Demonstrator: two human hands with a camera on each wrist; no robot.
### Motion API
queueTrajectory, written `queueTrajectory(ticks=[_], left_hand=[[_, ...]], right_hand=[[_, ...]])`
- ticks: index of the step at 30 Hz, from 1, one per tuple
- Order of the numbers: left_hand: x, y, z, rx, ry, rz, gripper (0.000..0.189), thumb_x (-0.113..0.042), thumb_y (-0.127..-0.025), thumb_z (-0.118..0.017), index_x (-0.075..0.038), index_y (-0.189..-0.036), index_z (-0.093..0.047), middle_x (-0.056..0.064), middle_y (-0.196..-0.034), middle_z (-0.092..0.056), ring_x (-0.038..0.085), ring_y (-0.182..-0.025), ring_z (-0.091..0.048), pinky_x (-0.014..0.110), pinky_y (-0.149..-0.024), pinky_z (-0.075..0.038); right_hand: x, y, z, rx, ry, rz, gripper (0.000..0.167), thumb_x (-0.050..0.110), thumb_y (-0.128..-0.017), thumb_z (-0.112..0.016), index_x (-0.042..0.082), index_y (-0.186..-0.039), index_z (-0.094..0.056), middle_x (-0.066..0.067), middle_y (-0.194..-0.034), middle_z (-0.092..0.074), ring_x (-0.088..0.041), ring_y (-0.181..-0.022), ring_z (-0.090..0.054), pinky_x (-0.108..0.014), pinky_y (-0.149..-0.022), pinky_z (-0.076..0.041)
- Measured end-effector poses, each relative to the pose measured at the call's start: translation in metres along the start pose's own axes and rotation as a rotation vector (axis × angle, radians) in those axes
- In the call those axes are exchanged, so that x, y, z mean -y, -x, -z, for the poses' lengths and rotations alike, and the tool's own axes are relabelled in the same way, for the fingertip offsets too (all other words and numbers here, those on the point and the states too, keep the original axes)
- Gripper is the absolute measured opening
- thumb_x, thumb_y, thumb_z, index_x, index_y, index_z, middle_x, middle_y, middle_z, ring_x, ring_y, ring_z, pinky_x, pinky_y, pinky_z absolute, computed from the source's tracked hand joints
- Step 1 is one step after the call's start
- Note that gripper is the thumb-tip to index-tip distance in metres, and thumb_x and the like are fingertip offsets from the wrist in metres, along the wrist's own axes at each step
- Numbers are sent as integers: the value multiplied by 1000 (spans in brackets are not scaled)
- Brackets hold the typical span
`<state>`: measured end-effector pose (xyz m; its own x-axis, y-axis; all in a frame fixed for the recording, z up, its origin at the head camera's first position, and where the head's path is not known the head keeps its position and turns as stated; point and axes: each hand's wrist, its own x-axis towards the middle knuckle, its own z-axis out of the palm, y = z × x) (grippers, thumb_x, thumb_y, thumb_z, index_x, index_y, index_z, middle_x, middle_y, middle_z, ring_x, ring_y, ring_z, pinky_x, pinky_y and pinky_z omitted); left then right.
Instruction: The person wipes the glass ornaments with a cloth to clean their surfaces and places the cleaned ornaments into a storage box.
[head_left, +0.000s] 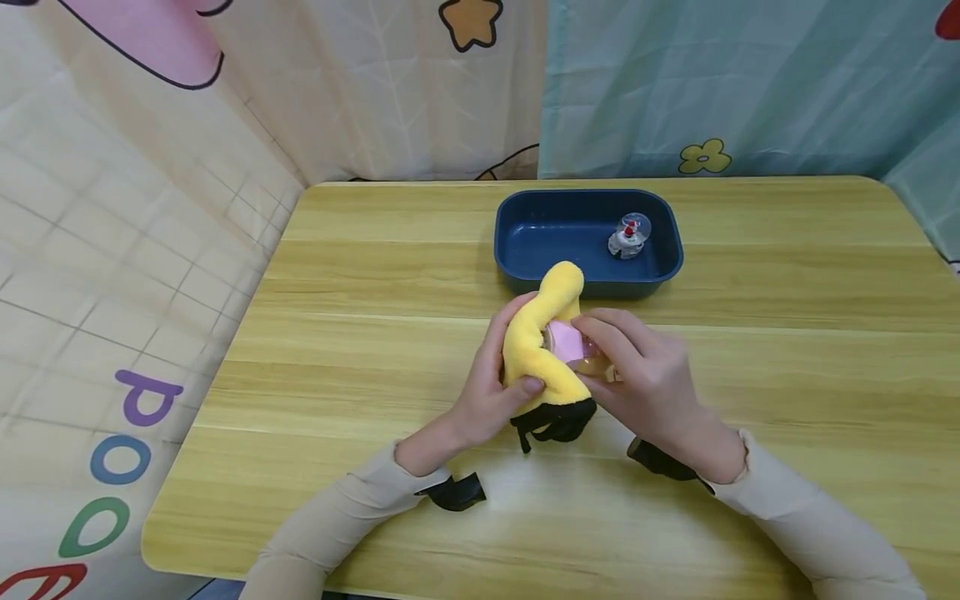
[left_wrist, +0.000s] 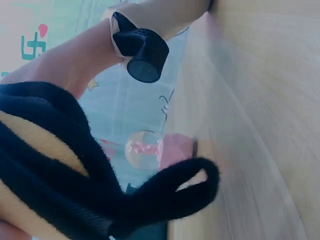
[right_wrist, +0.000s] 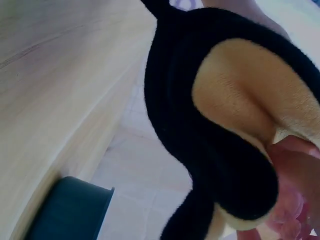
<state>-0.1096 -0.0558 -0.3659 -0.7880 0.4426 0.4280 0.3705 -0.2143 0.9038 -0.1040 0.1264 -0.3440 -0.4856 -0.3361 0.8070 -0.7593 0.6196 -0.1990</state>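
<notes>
Near the middle of the table, my left hand (head_left: 487, 392) grips a soft yellow plush (head_left: 528, 337) with black trim, thumb on its near side. A black loop (left_wrist: 200, 187) hangs from it in the left wrist view. My right hand (head_left: 652, 387) pinches a pink piece with a clear part (head_left: 567, 343) against the plush's right side; fingers and fabric partly cover it. Through the right wrist view, pink shapes (right_wrist: 287, 207) show by the fingers. A pink snow globe (left_wrist: 175, 150) appears behind the loop; I cannot tell whether it is the same piece.
A dark blue tray (head_left: 517, 279) stands just beyond the hands. Inside, at its right, sits a small clear globe (head_left: 630, 235) with a whitish base and red detail. Black wrist cameras (head_left: 457, 492) hang under both forearms. Printed curtains (head_left: 375, 100) rise behind the table.
</notes>
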Motion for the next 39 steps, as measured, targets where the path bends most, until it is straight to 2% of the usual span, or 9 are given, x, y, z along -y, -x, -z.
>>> queueTrajectory(ticks=[5,10,12,16,18,23,27,32,39], left_hand=[[4,1,-1,17,-59,-28,93,-62,-85,-48,2,-142,-12,28,-129,-33,8,-106,-44,19,-91,-42],[6,1,-1,28,-97,-81,88,-59,-89,-44,2,-142,-9,28,-126,-34,10,-102,-45,21,-88,-43],[6,1,0,10,-114,-98,86,-58,-90,-42,1,-141,-8,27,-127,-34,10,-101,-46,20,-85,-44],[6,0,2,-34,-158,-119,83,-58,-91,-40,1,-141,-10,26,-131,-32,13,-103,-46,20,-85,-44],[6,0,3,-43,-168,-117,82,-58,-91,-39,2,-140,-11,26,-132,-31,14,-105,-45,20,-85,-44],[7,1,4,-61,-201,-131,75,-57,-94,-34,-1,-138,-15,28,-133,-29,12,-107,-42,19,-84,-43],[8,-1,4,-79,-274,-231,58,-54,-95,-35,-16,-138,-22,29,-126,-33,14,-104,-42,22,-84,-42],[8,-5,6,-97,-397,-376,49,-51,-95,-39,-22,-134,-28,28,-118,-38,27,-102,-43,29,-84,-41],[8,-7,10,-48,-494,-453,45,-45,-95,-42,-15,-126,-31,27,-118,-37,34,-106,-45,36,-91,-41]], right_hand=[[6,0,1,45,45,-13,29,21,-83,-71,2,-103,-64,-17,-97,-64,-25,-71,-63,-36,-62,-55],[7,-3,5,89,35,5,53,2,-61,-85,6,-109,-65,-18,-103,-63,-23,-73,-59,-32,-61,-53],[4,-5,7,132,-50,3,56,0,-62,-83,5,-115,-63,-18,-106,-62,-21,-79,-59,-24,-59,-50],[-4,-7,12,219,-280,-70,46,24,-84,-71,1,-122,-59,-14,-113,-61,-15,-88,-55,-10,-56,-41],[-7,-8,13,229,-364,-122,47,29,-86,-67,1,-122,-59,-14,-113,-63,-11,-86,-53,-8,-58,-40],[-9,-7,14,203,-535,-280,50,-2,-68,-80,-3,-115,-61,-14,-105,-65,-6,-78,-52,-11,-65,-47],[-6,-5,12,176,-606,-363,51,-13,-64,-78,-4,-111,-62,-13,-104,-65,-7,-77,-54,-12,-64,-49],[-3,-3,9,114,-660,-393,50,-19,-64,-74,-6,-110,-62,-3,-105,-65,-10,-76,-55,-13,-64,-50],[-6,-4,10,93,-668,-363,47,-15,-64,-77,-8,-108,-64,-2,-103,-65,-9,-76,-55,-12,-63,-49]])
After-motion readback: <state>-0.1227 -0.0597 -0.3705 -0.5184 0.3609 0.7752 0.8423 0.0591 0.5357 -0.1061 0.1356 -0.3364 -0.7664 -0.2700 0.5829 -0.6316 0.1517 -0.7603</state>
